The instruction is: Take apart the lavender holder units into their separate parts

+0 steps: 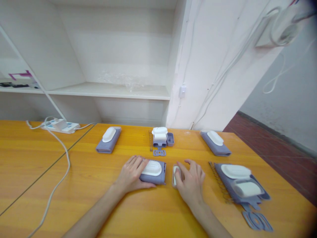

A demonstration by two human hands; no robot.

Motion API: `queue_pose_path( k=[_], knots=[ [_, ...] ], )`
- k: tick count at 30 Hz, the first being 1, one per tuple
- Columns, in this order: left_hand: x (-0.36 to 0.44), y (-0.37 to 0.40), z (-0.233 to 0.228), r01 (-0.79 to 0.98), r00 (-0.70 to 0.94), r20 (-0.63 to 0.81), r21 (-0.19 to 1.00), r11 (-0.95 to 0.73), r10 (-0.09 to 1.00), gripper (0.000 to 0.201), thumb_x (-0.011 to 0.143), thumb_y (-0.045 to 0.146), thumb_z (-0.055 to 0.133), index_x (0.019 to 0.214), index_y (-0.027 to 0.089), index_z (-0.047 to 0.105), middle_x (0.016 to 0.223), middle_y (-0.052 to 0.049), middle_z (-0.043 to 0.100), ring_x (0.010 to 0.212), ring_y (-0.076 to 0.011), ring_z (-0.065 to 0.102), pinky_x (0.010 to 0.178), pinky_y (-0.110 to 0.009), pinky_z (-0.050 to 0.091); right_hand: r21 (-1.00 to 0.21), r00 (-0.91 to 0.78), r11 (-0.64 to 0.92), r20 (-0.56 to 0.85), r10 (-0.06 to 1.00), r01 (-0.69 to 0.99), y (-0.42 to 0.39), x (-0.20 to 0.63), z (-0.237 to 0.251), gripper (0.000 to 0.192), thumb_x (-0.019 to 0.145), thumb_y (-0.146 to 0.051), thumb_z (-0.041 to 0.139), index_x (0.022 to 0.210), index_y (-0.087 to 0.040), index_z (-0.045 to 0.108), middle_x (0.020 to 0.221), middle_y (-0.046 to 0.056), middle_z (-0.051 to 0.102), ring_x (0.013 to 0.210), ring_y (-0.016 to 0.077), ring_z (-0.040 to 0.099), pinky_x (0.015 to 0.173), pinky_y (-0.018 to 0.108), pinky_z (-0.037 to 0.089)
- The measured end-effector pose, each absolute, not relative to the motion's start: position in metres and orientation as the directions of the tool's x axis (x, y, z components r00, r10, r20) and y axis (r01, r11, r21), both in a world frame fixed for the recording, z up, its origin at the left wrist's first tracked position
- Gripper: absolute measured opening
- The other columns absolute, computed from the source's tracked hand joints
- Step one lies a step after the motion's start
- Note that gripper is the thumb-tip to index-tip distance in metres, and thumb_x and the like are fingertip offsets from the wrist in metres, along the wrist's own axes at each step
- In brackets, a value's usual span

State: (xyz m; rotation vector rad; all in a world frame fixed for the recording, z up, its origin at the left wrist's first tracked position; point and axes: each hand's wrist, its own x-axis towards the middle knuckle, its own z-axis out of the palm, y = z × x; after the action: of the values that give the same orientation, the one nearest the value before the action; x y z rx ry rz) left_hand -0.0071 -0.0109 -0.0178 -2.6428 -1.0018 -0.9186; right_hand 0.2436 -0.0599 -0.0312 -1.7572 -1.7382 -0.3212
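At the centre of the table, my left hand [135,175] grips the left end of a grey-purple case [156,179]. An oval white bristled brush head [154,168] sits on top of this case, bristles up, partly under my fingers. Just to the right, my right hand [190,178] has its thumb and fingers closed around a small white oblong part [175,177] with a clear rim. That part is apart from the case, and my thumb covers some of it.
Similar cases lie at the back left [109,140] and back right [216,143]. Disassembled parts [160,135] with a spring [150,140] lie at the back middle. More parts [239,181] lie at right, beside another spring [220,181]. A power strip [60,125] and cable [68,158] occupy the left.
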Motion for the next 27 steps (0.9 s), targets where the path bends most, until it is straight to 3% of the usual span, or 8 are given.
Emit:
queue_pose_path(
  k=[2, 7, 12, 19, 23, 27],
  knots=[
    [-0.007, -0.011, -0.018, 0.65, 0.58, 0.606, 0.059, -0.758, 0.544, 0.073, 0.065, 0.07, 0.063, 0.111, 0.015, 0.053, 0.094, -0.013, 0.061, 0.09, -0.0285, 0.059, 0.083, -0.043, 0.048, -0.278, 0.087, 0.096, 0.58, 0.81, 0.956, -0.059, 0.247, -0.036, 0.027, 0.085, -0.028, 0.048, 0.104, -0.024, 0.067, 0.113, 0.012, 0.054, 0.103, 0.0301, 0.048, 0.081, 0.046, 0.037],
    [-0.007, -0.011, -0.019, 0.655, 0.582, 0.604, 0.047, -0.754, 0.544, 0.074, 0.066, 0.071, 0.062, 0.113, 0.014, 0.052, 0.096, -0.013, 0.06, 0.092, -0.0289, 0.059, 0.086, -0.043, 0.047, -0.357, 0.073, 0.175, 0.584, 0.809, 0.918, -0.06, 0.249, -0.038, 0.031, 0.089, -0.029, 0.044, 0.114, -0.02, 0.059, 0.11, 0.01, 0.057, 0.101, 0.0257, 0.051, 0.086, 0.044, 0.039],
    [-0.006, -0.009, -0.019, 0.695, 0.565, 0.578, 0.05, -0.717, 0.589, 0.071, 0.069, 0.069, 0.06, 0.113, 0.013, 0.051, 0.098, -0.014, 0.06, 0.093, -0.0301, 0.058, 0.083, -0.044, 0.047, -0.273, -0.073, 0.296, 0.61, 0.789, 0.915, -0.066, 0.238, -0.026, 0.027, 0.086, -0.03, 0.051, 0.109, -0.019, 0.06, 0.108, 0.01, 0.059, 0.102, 0.0248, 0.051, 0.094, 0.047, 0.034],
    [-0.009, -0.008, -0.017, 0.67, 0.561, 0.594, 0.083, -0.738, 0.576, 0.07, 0.068, 0.069, 0.062, 0.111, 0.016, 0.052, 0.098, -0.013, 0.061, 0.093, -0.0289, 0.059, 0.084, -0.043, 0.048, -0.16, -0.054, 0.201, 0.64, 0.767, 0.966, -0.06, 0.241, -0.026, 0.023, 0.087, -0.027, 0.051, 0.107, -0.021, 0.061, 0.108, 0.009, 0.064, 0.104, 0.0256, 0.055, 0.101, 0.055, 0.026],
    [-0.009, -0.01, -0.015, 0.589, 0.587, 0.617, 0.12, -0.799, 0.525, 0.068, 0.065, 0.068, 0.065, 0.108, 0.017, 0.054, 0.096, -0.012, 0.062, 0.093, -0.0279, 0.061, 0.084, -0.042, 0.049, -0.07, -0.225, 0.362, 0.671, 0.707, 0.929, -0.066, 0.242, -0.019, 0.039, 0.086, -0.035, 0.054, 0.122, -0.021, 0.052, 0.117, 0.01, 0.062, 0.113, 0.0272, 0.052, 0.107, 0.06, 0.014],
    [-0.009, -0.013, -0.015, 0.52, 0.615, 0.643, 0.104, -0.848, 0.456, 0.067, 0.066, 0.068, 0.064, 0.108, 0.017, 0.053, 0.098, -0.013, 0.063, 0.096, -0.028, 0.061, 0.088, -0.042, 0.049, -0.022, -0.473, 0.582, 0.557, 0.683, 0.813, -0.078, 0.229, -0.012, 0.065, 0.083, -0.049, 0.054, 0.136, -0.014, 0.038, 0.128, 0.013, 0.055, 0.122, 0.0299, 0.046, 0.109, 0.061, 0.007]
  ],
)
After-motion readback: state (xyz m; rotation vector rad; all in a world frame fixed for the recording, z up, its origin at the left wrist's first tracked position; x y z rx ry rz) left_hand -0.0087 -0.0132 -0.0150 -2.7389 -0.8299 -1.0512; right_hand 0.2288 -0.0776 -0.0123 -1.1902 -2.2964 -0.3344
